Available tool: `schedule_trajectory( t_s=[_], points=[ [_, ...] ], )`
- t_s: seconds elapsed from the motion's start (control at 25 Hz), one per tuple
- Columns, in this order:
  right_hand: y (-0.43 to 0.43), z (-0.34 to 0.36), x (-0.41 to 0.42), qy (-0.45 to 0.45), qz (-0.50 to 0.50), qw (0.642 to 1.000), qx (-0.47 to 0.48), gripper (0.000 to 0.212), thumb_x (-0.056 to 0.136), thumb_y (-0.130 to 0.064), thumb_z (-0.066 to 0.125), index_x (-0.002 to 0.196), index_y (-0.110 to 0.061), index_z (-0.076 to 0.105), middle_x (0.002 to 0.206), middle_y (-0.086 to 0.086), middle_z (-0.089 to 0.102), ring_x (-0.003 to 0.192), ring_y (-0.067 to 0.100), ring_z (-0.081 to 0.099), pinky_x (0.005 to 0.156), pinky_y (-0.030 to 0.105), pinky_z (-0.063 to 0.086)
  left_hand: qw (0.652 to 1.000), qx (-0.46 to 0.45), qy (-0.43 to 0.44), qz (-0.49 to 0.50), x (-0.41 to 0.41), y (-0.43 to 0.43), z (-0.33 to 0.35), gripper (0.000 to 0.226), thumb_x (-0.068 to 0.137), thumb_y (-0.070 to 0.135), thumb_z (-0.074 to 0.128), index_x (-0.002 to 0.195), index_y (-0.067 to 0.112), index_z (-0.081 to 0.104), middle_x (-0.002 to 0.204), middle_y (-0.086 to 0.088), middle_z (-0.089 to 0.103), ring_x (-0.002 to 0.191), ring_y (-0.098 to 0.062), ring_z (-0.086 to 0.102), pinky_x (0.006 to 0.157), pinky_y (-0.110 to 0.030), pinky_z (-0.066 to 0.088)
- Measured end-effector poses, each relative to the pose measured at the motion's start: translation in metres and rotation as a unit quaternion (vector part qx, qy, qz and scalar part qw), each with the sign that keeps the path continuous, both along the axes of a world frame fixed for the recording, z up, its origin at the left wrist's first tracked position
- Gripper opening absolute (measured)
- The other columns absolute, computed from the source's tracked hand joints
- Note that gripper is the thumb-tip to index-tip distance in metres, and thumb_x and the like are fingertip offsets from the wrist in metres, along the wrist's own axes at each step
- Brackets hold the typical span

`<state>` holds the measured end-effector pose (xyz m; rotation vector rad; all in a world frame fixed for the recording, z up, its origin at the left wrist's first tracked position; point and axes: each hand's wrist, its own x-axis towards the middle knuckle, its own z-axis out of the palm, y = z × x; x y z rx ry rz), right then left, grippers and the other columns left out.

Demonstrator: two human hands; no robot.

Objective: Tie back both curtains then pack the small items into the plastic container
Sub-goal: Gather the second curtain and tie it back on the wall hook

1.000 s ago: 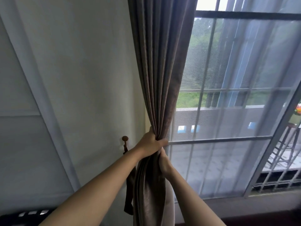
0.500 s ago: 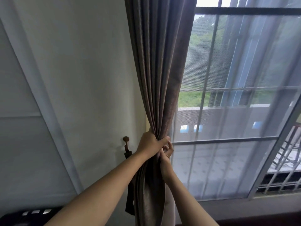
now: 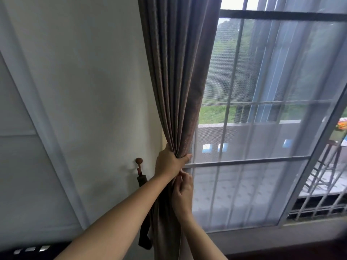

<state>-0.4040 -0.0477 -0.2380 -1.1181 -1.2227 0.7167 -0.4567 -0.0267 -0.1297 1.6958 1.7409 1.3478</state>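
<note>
Where it hangs vertically, the pleated brown fabric curtain (image 3: pixel 178 81) is bunched by the left hand (image 3: pixel 170 163), fingers wrapped tight. Just below, its edge is pinched by the right hand (image 3: pixel 183 192).

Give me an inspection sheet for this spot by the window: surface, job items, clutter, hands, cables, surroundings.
Surface: white wall; no work surface in view.
Job's things: brown curtain bunched; tieback strap hanging from wall hook, not yet around the curtain.
Clutter: dark object at lower left, unidentifiable.
Grippers: left hand in a closed grip on the bunched curtain; right hand just below, fingers at the fabric edge.
Cables: nothing seen.
Surroundings: sheer curtain over window; balcony beyond.
</note>
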Motion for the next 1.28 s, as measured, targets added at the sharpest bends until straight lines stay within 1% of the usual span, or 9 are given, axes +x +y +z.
schedule_trajectory(
  t_s=[0.08, 0.2, 0.36, 0.52, 0.72, 0.88, 1.0, 1.12, 1.28],
  points=[
    [-0.003, -0.005, -0.004, -0.034, -0.011, 0.999, -0.010, 0.027, 0.098, -0.027, 0.037, 0.116, -0.028, 0.056, 0.106, -0.016, 0.051, 0.107, 0.012, 0.050, 0.093, 0.035, 0.044, 0.999, 0.012, 0.005, 0.048, 0.003, -0.002, 0.001, 0.051, 0.074, 0.040, 0.073, 0.114, 0.012, 0.059, 0.101, -0.006, 0.071, 0.093, -0.026, 0.067, 0.071, -0.024, 0.049],
    [-0.007, -0.007, -0.008, -0.062, 0.055, 0.996, -0.018, 0.038, 0.089, -0.030, 0.039, 0.121, -0.033, 0.058, 0.109, -0.020, 0.057, 0.111, 0.013, 0.050, 0.095, 0.037, 0.043, 0.993, 0.014, 0.000, 0.114, -0.010, -0.002, 0.003, 0.040, 0.075, 0.036, 0.071, 0.106, 0.011, 0.063, 0.094, -0.010, 0.072, 0.089, -0.032, 0.067, 0.069, -0.029, 0.050],
    [-0.005, 0.003, 0.004, 0.085, 0.242, 0.965, -0.057, 0.032, 0.090, -0.013, 0.047, 0.117, -0.021, 0.064, 0.114, -0.006, 0.067, 0.109, 0.005, 0.060, 0.091, 0.018, 0.045, 0.985, 0.025, -0.034, 0.167, -0.051, -0.011, 0.001, 0.042, 0.071, 0.032, 0.074, 0.104, 0.007, 0.066, 0.095, -0.017, 0.072, 0.090, -0.035, 0.068, 0.076, -0.041, 0.056],
    [0.017, -0.012, 0.012, 0.014, 0.207, 0.971, -0.117, 0.020, 0.095, -0.027, 0.046, 0.104, -0.031, 0.063, 0.112, -0.005, 0.066, 0.111, 0.013, 0.059, 0.091, 0.024, 0.046, 0.974, 0.034, -0.034, 0.223, -0.099, -0.021, 0.006, 0.042, 0.069, 0.027, 0.074, 0.101, 0.002, 0.066, 0.091, -0.018, 0.071, 0.086, -0.035, 0.068, 0.073, -0.041, 0.057],
    [0.053, -0.029, -0.007, -0.180, 0.196, 0.941, -0.210, 0.034, 0.097, -0.030, 0.045, 0.128, -0.018, 0.054, 0.126, 0.002, 0.059, 0.111, 0.014, 0.055, 0.090, 0.024, 0.043, 0.977, 0.058, -0.001, 0.207, -0.119, -0.037, 0.009, 0.032, 0.072, 0.024, 0.075, 0.086, -0.002, 0.064, 0.080, -0.012, 0.069, 0.074, -0.029, 0.067, 0.062, -0.033, 0.055],
    [0.078, -0.046, -0.039, -0.226, 0.240, 0.910, -0.251, 0.051, 0.094, -0.036, 0.050, 0.139, -0.014, 0.038, 0.133, 0.008, 0.053, 0.116, 0.022, 0.054, 0.090, 0.030, 0.046, 0.977, 0.070, 0.019, 0.202, -0.124, -0.040, 0.012, 0.026, 0.074, 0.023, 0.075, 0.079, 0.000, 0.064, 0.072, -0.005, 0.064, 0.068, -0.024, 0.065, 0.059, -0.031, 0.053],
    [0.100, -0.058, -0.059, -0.271, 0.228, 0.901, -0.252, 0.060, 0.093, -0.037, 0.052, 0.143, -0.013, 0.029, 0.138, 0.010, 0.048, 0.120, 0.026, 0.052, 0.095, 0.036, 0.047, 0.973, 0.070, 0.016, 0.220, -0.131, -0.037, 0.015, 0.027, 0.073, 0.022, 0.075, 0.082, -0.002, 0.066, 0.075, -0.009, 0.068, 0.070, -0.023, 0.065, 0.063, -0.034, 0.056],
    [0.121, -0.070, -0.076, -0.344, 0.195, 0.889, -0.229, 0.060, 0.092, -0.037, 0.054, 0.140, -0.011, 0.033, 0.134, 0.012, 0.052, 0.116, 0.029, 0.054, 0.095, 0.039, 0.047, 0.968, 0.078, 0.020, 0.238, -0.143, -0.031, 0.016, 0.027, 0.072, 0.022, 0.075, 0.081, -0.003, 0.067, 0.073, -0.008, 0.067, 0.072, -0.025, 0.067, 0.063, -0.033, 0.056],
    [0.133, -0.083, -0.094, -0.336, 0.135, 0.912, -0.194, 0.050, 0.086, -0.037, 0.062, 0.127, -0.012, 0.051, 0.123, 0.011, 0.059, 0.109, 0.030, 0.058, 0.087, 0.034, 0.047, 0.958, 0.081, 0.020, 0.276, -0.164, -0.023, 0.019, 0.030, 0.069, 0.025, 0.075, 0.081, -0.002, 0.068, 0.075, -0.010, 0.070, 0.075, -0.029, 0.068, 0.066, -0.037, 0.056]
  ],
)
